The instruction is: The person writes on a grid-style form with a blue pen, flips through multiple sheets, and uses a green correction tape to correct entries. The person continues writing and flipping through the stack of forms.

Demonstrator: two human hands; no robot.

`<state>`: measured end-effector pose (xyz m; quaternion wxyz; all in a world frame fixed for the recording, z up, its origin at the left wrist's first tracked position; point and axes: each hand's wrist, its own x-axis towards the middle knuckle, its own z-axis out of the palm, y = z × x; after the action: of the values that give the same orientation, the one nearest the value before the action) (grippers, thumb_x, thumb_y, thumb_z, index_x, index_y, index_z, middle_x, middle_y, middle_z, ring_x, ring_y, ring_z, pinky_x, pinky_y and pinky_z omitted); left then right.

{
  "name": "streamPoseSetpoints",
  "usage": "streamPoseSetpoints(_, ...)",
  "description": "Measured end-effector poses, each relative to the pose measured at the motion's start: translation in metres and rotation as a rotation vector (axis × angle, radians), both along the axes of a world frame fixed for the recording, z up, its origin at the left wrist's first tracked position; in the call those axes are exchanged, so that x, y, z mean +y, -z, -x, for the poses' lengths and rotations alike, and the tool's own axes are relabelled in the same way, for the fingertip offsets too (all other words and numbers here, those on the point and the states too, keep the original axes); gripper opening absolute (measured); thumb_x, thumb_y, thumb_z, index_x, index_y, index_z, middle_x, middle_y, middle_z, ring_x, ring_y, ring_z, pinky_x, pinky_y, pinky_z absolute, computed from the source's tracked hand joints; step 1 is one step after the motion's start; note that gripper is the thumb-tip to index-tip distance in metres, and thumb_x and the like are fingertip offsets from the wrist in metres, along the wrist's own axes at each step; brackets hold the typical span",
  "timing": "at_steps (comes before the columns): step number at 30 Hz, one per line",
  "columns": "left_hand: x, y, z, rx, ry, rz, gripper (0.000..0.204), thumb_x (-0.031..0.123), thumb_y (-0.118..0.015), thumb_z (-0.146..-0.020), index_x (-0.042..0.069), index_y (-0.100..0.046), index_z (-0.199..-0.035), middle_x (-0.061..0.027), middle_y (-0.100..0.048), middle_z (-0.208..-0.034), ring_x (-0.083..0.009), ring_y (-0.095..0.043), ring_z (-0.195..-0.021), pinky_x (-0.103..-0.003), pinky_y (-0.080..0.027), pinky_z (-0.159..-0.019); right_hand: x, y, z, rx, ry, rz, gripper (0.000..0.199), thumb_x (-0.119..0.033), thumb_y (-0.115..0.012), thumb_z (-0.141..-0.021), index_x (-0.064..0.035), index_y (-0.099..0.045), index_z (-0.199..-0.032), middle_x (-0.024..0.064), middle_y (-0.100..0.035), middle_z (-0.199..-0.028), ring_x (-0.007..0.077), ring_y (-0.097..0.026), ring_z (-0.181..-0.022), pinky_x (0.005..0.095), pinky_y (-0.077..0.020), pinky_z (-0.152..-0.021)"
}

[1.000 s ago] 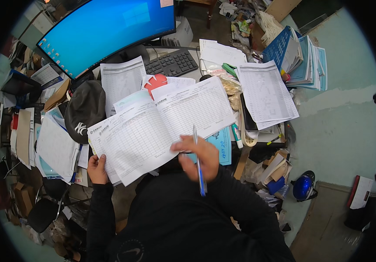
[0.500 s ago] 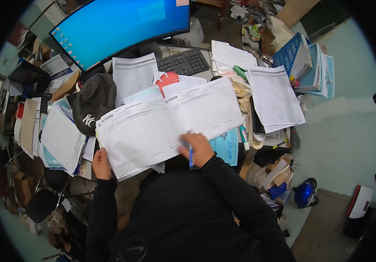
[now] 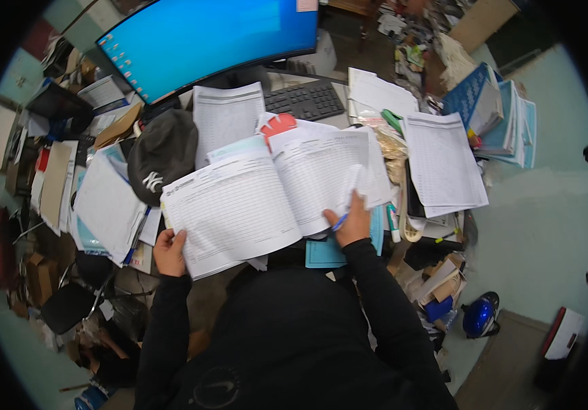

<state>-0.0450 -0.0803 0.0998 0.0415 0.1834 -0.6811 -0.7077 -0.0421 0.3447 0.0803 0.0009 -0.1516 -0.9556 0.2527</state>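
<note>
A wide book of printed ruled forms (image 3: 229, 212) lies open across the front of the desk. At its lower left corner my left hand (image 3: 170, 253) is closed on the edge of the pages, thumb on top. My right hand (image 3: 353, 224) is closed at the lower right corner, where a page curls up beside the fingers. A blue pen (image 3: 339, 222) is tucked in that hand. Partly hidden under the book and my right hand is a light blue booklet (image 3: 325, 255). A red cut-out shape (image 3: 279, 126) shows behind the book's upper edge.
A monitor (image 3: 205, 44) and a black keyboard (image 3: 305, 100) stand behind the book. To the left are a dark cap (image 3: 164, 156) and stacked papers (image 3: 109, 205). On the right lie printed sheets (image 3: 442, 160), a glue tube (image 3: 393, 222) and blue folders (image 3: 496, 116).
My right hand has moved right, from near the book's middle to its right corner, and a page there now curls up. The whole view has shifted slightly.
</note>
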Motion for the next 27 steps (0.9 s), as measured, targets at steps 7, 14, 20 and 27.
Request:
streamPoseSetpoints(7, 0.002, -0.006, 0.004, -0.023, 0.005, 0.047, 0.014, 0.009, -0.068, -0.091, -0.001, -0.060, -0.097, -0.0043, -0.067, -0.089, -0.0070, -0.058, -0.076, -0.022, -0.046, -0.074, -0.039, -0.044, -0.007, 0.167, -0.240, 0.496, 0.096, -0.041, -0.077, -0.083, 0.0069, -0.025, -0.148, 0.0352, -0.049, -0.135, 0.0455, -0.053, -0.123, 0.0418, -0.0438, -0.103)
streamPoseSetpoints(14, -0.004, -0.002, 0.001, -0.043, 0.008, 0.057, 0.014, 0.008, -0.068, -0.091, 0.000, -0.059, -0.098, -0.0038, -0.066, -0.089, -0.0067, -0.057, -0.077, -0.022, -0.046, -0.075, -0.046, -0.068, -0.018, 0.322, -0.355, 0.688, 0.051, -0.024, -0.071, -0.089, 0.0030, -0.055, -0.129, 0.0229, -0.063, -0.122, 0.0360, -0.063, -0.113, 0.0376, -0.0478, -0.098)
streamPoseSetpoints(20, 0.002, -0.008, 0.001, -0.024, 0.017, 0.038, 0.015, 0.009, -0.069, -0.091, 0.000, -0.060, -0.098, -0.0034, -0.066, -0.089, -0.0058, -0.057, -0.077, -0.022, -0.045, -0.075, 0.019, 0.017, 0.009, 0.314, 0.223, -0.195, 0.052, -0.019, -0.067, -0.087, 0.0011, -0.053, -0.132, 0.0274, -0.047, -0.140, 0.0425, -0.043, -0.131, 0.0595, -0.0323, -0.107)
streamPoseSetpoints(27, -0.002, -0.006, 0.001, -0.034, 0.008, 0.106, 0.014, 0.009, -0.069, -0.091, -0.001, -0.062, -0.097, -0.0041, -0.067, -0.089, -0.0068, -0.058, -0.078, -0.022, -0.046, -0.075, 0.002, 0.010, 0.001, 0.195, -0.248, 0.039, 0.037, -0.019, -0.063, -0.083, -0.0051, -0.067, -0.117, 0.0199, -0.062, -0.122, 0.0405, -0.055, -0.115, 0.0474, -0.0424, -0.100)
